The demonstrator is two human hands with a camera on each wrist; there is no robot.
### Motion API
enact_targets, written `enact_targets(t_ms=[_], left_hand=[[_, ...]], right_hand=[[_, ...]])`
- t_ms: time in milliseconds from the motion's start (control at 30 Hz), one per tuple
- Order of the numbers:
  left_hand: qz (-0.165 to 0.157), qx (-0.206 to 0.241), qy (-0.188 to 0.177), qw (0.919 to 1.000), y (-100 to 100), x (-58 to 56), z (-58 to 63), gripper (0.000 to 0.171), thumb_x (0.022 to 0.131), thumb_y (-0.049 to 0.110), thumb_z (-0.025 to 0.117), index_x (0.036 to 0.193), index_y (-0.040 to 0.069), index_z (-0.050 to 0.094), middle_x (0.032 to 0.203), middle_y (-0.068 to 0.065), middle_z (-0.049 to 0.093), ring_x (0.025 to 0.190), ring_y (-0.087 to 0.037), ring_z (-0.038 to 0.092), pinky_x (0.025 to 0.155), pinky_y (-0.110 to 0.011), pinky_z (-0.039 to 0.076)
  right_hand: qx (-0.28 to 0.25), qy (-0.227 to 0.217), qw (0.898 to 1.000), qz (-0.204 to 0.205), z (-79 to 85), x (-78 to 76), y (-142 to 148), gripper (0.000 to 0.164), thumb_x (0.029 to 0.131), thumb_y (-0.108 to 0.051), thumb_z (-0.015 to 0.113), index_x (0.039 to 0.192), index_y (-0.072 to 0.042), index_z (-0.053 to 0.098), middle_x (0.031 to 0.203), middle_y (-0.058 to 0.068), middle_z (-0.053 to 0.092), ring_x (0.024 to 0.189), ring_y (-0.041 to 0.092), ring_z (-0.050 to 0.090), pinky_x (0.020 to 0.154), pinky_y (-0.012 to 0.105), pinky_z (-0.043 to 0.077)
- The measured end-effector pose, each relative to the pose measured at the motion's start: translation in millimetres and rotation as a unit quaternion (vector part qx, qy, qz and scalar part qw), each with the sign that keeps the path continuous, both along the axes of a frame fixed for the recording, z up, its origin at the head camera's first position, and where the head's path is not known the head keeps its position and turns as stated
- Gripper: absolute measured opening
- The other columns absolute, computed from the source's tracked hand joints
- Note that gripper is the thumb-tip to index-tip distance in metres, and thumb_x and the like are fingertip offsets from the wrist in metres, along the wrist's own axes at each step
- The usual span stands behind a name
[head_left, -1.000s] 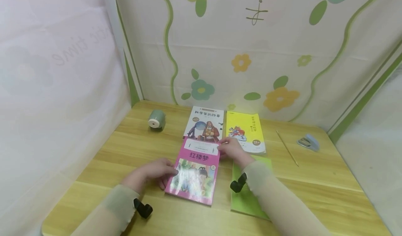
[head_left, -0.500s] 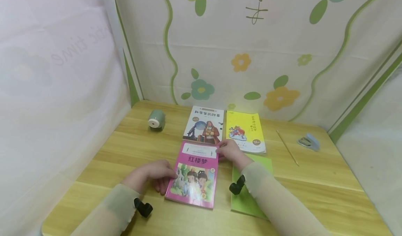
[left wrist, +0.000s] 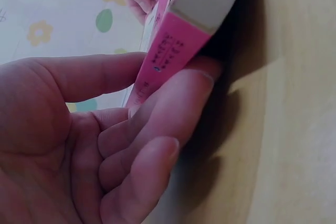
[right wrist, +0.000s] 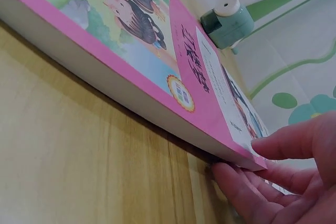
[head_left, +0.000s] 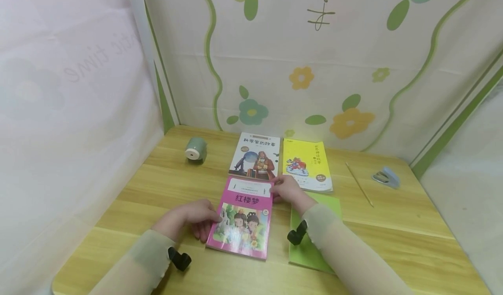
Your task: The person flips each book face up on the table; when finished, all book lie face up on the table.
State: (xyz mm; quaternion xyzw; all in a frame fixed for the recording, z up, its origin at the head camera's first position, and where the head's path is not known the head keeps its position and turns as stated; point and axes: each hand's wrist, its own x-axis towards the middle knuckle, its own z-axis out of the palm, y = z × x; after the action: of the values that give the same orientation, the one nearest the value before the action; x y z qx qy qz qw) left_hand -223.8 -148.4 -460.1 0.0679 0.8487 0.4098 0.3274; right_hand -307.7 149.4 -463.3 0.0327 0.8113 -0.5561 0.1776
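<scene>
A pink-covered book (head_left: pixel 245 216) lies face up at the middle of the table, its top edge close to the white book (head_left: pixel 257 155) behind it. My left hand (head_left: pixel 198 216) pinches its left side, thumb at the cover's edge. In the left wrist view, the fingers (left wrist: pixel 173 108) reach under the pink spine, and the page block looks slightly raised above the wood. With the thumb on top and fingers below, my right hand (head_left: pixel 288 189) pinches the upper right corner, also visible in the right wrist view beside the book's pages (right wrist: pixel 131 90).
A yellow book (head_left: pixel 304 159) lies at the back, right of the white one. Partly under my right forearm is a green book (head_left: pixel 308 251). A green pencil sharpener (head_left: pixel 196 149) stands back left; a pencil (head_left: pixel 359 185) and a small blue-and-grey item (head_left: pixel 386 178) lie right.
The pink book has come slightly toward me and lowered; it no longer overlaps the white book's lower edge. Both hands have kept hold of it, and little differs over the last half second.
</scene>
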Motion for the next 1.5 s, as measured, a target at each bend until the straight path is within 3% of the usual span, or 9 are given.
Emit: enact_targets(t_ms=[200, 367, 467, 600, 833, 967, 1100, 1333, 1500], left_hand=[[0.01, -0.031, 0.024, 0.9992, 4, 5.3, 5.4, 0.032, 0.094, 0.025, 0.064, 0.072, 0.002, 0.066, 0.058, -0.013, 0.065, 0.044, -0.019, 0.06, 0.041, -0.028, 0.051], [0.021, -0.061, 0.061, 0.9961, 14, 8.3, 16.8, 0.028, 0.093, 0.022, 0.064, 0.073, 0.002, 0.064, 0.06, -0.011, 0.063, 0.046, -0.019, 0.057, 0.042, -0.028, 0.049], [0.023, -0.046, 0.087, 0.9949, 24, 8.8, 24.1, 0.023, 0.095, 0.021, 0.063, 0.081, 0.003, 0.063, 0.063, -0.009, 0.061, 0.048, -0.018, 0.053, 0.043, -0.028, 0.047], [-0.001, -0.003, 0.11, 0.994, 45, 8.3, 28.8, 0.028, 0.096, 0.028, 0.063, 0.082, 0.004, 0.062, 0.063, -0.008, 0.061, 0.049, -0.017, 0.054, 0.044, -0.028, 0.047], [-0.042, 0.158, 0.053, 0.9852, 90, 11.3, 24.6, 0.028, 0.098, 0.024, 0.062, 0.09, -0.002, 0.068, 0.073, -0.014, 0.069, 0.063, -0.03, 0.068, 0.057, -0.039, 0.059], [-0.041, 0.202, 0.026, 0.9781, 110, 15.1, 19.4, 0.029, 0.098, 0.022, 0.059, 0.104, -0.005, 0.068, 0.086, -0.016, 0.072, 0.077, -0.034, 0.071, 0.068, -0.041, 0.06], [-0.029, 0.245, -0.02, 0.969, 123, 18.7, 17.7, 0.038, 0.098, 0.021, 0.059, 0.121, -0.01, 0.06, 0.101, -0.022, 0.07, 0.09, -0.038, 0.07, 0.076, -0.044, 0.059], [-0.025, 0.252, -0.071, 0.9648, 137, 17.8, 16.7, 0.048, 0.094, 0.026, 0.062, 0.126, -0.009, 0.056, 0.114, -0.026, 0.066, 0.1, -0.041, 0.067, 0.083, -0.048, 0.057], [0.002, 0.264, -0.118, 0.9573, 143, 14.1, 14.6, 0.053, 0.094, 0.025, 0.062, 0.13, -0.01, 0.046, 0.116, -0.027, 0.064, 0.101, -0.043, 0.065, 0.081, -0.052, 0.057]], right_hand=[[0.026, 0.036, 0.999, 0.019, 11.9, 5.3, 17, 0.039, 0.087, -0.002, 0.066, 0.126, 0.003, 0.06, 0.105, 0.018, 0.064, 0.075, 0.03, 0.066, 0.066, 0.038, 0.06], [0.051, 0.087, 0.994, 0.04, 36.5, 8.6, 50, 0.038, 0.092, -0.006, 0.065, 0.127, 0.006, 0.058, 0.112, 0.021, 0.064, 0.093, 0.041, 0.064, 0.071, 0.041, 0.06], [0.043, 0.092, 0.994, 0.038, 43.1, 10.2, 75, 0.038, 0.093, -0.007, 0.063, 0.126, 0.01, 0.055, 0.115, 0.025, 0.062, 0.099, 0.043, 0.061, 0.075, 0.042, 0.059], [0.048, 0.086, 0.995, 0.027, 43.0, 14.4, 109, 0.039, 0.093, -0.008, 0.063, 0.125, 0.013, 0.053, 0.118, 0.03, 0.059, 0.099, 0.043, 0.061, 0.079, 0.044, 0.058], [0.071, 0.097, 0.993, -0.016, 41.0, 23.7, 154, 0.041, 0.094, -0.008, 0.062, 0.125, 0.015, 0.049, 0.118, 0.029, 0.058, 0.099, 0.039, 0.061, 0.086, 0.05, 0.055], [0.123, 0.099, 0.987, -0.019, 37.3, 28.1, 175, 0.043, 0.096, -0.01, 0.059, 0.128, 0.015, 0.047, 0.122, 0.032, 0.055, 0.102, 0.038, 0.059, 0.088, 0.051, 0.053], [0.187, 0.094, 0.978, 0.005, 26.7, 29.6, 186, 0.048, 0.092, -0.016, 0.066, 0.128, 0.012, 0.051, 0.123, 0.032, 0.056, 0.105, 0.041, 0.058, 0.088, 0.053, 0.051], [0.252, 0.08, 0.963, 0.046, 7.6, 32.5, 181, 0.076, 0.08, -0.032, 0.081, 0.135, 0.007, 0.046, 0.129, 0.029, 0.052, 0.118, 0.046, 0.05, 0.098, 0.062, 0.041], [0.277, 0.115, 0.952, 0.069, 4.0, 32.6, 175, 0.073, 0.075, -0.029, 0.085, 0.129, 0.006, 0.052, 0.117, 0.021, 0.059, 0.107, 0.038, 0.055, 0.092, 0.058, 0.046]])
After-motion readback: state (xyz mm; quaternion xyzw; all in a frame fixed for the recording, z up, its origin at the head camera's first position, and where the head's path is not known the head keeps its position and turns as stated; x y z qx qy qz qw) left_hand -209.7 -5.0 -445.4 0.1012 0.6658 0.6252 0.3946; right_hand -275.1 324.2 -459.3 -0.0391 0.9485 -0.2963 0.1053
